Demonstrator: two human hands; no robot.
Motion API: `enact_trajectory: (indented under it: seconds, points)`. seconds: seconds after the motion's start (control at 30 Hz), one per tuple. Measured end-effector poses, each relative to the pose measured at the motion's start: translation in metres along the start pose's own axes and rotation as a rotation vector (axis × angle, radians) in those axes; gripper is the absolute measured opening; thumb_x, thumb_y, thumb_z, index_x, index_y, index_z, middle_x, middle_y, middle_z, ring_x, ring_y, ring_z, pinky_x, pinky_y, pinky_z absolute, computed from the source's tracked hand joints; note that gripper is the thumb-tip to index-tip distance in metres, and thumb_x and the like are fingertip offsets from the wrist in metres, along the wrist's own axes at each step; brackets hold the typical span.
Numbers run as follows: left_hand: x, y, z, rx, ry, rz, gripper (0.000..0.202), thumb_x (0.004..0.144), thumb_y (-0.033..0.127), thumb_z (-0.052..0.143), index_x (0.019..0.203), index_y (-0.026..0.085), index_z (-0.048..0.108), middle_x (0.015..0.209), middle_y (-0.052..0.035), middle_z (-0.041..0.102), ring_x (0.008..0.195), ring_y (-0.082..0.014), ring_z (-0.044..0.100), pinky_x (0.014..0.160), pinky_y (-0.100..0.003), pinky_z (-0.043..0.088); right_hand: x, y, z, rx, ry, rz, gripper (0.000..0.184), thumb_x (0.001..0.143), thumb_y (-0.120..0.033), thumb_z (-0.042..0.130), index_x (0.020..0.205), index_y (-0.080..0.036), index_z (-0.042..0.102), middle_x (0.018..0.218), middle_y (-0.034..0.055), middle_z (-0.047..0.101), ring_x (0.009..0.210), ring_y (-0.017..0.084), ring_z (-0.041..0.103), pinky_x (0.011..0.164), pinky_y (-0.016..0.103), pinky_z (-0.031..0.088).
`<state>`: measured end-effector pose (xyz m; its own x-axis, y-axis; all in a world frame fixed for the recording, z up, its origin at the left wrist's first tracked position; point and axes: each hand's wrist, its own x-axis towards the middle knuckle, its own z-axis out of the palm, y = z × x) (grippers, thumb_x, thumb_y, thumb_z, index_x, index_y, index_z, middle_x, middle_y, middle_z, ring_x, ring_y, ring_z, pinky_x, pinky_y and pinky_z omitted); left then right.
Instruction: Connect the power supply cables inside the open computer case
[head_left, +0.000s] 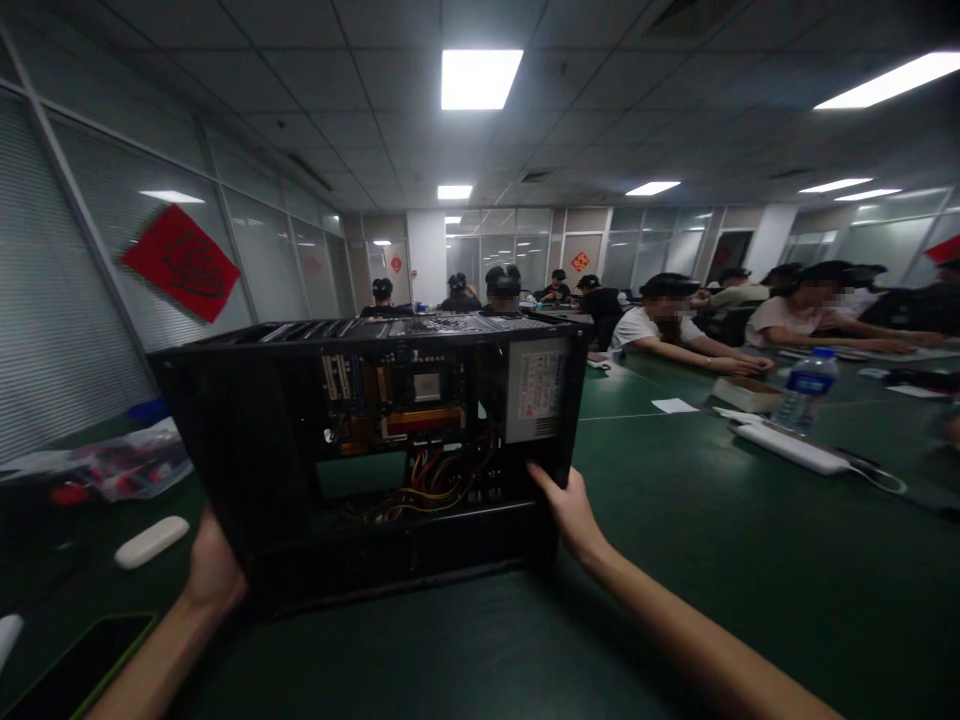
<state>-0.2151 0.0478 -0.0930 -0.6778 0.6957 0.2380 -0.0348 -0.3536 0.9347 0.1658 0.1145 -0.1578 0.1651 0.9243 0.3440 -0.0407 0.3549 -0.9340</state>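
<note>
A black computer case (pixel 405 560) is between my hands over the green table, its open side facing me. My left hand (pixel 216 565) presses against its lower left side, fingers hidden behind the panel. At the lower right edge my right hand (pixel 570 510) grips the frame, thumb on the inner side. Inside, a power supply (pixel 536 390) with a white label sits at the upper right. Beside it is a circuit board (pixel 375 385) with slots, and a bundle of coloured cables (pixel 435 490) hangs below.
On the left lie a plastic bag (pixel 142 460) with red items, a white oblong case (pixel 152 543) and a phone (pixel 82 665). To the right stand a water bottle (pixel 806 390), a small box (pixel 746 393) and a white power strip (pixel 791 447). Several people sit around the green table (pixel 675 520).
</note>
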Motion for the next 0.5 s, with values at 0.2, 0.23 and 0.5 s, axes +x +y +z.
enact_trajectory:
  seconds: [0.2,0.23,0.5]
  points:
    - [-0.009,-0.004,0.012,-0.133,-0.077,-0.119,0.023,0.078,0.051,0.068,0.079,0.028,0.072,0.099,0.0075,0.079,0.121,-0.0259,0.063,0.093,-0.034,0.058,0.02,-0.021,-0.014,-0.081,-0.008,-0.073,0.045,0.074,-0.053,0.075,0.097,-0.014,0.07,0.1,0.0103,0.076,0.096,0.028,0.067,0.088,0.041,0.053]
    - [-0.012,-0.004,0.014,-0.138,-0.083,-0.114,0.022,0.079,0.049,0.067,0.079,0.028,0.072,0.098,0.0076,0.079,0.119,-0.0255,0.063,0.093,-0.033,0.058,0.023,-0.023,-0.018,-0.092,-0.002,-0.081,0.044,0.074,-0.052,0.074,0.096,-0.014,0.07,0.099,0.0099,0.075,0.094,0.028,0.067,0.087,0.041,0.053]
    - [-0.057,-0.035,0.05,-0.105,-0.113,-0.103,0.041,0.078,0.064,0.06,0.087,0.025,0.068,0.084,0.0013,0.074,0.099,-0.0247,0.07,0.08,-0.033,0.062,0.056,-0.026,-0.083,-0.125,0.122,-0.031,0.033,0.058,-0.041,0.078,0.076,-0.015,0.068,0.074,0.0033,0.07,0.073,0.021,0.06,0.071,0.035,0.05]
